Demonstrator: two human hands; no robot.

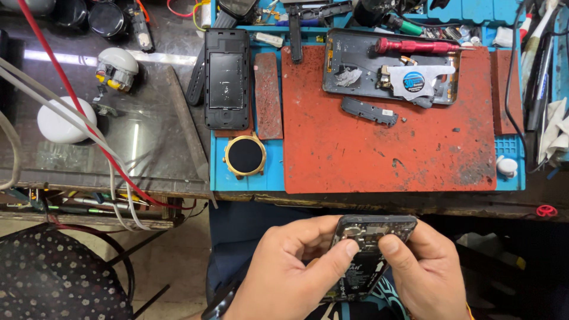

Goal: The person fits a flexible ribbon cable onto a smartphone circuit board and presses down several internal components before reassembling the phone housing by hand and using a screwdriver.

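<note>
Currently: opened phone held off the bench

Opened smartphone (370, 249) sits at 6 o'clock, below the red mat (388, 133), pinched between left hand (284, 269) and right hand (424, 272). Risk: unsupported, it may slip; thumb pressure could damage exposed internals.

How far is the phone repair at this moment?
Done: the phone has its back off, insides exposed. In hand: left hand and right hand hold it below the bench, thumbs on its upper part. Left: another opened phone frame and a small black part lie loose on the red mat.
</note>
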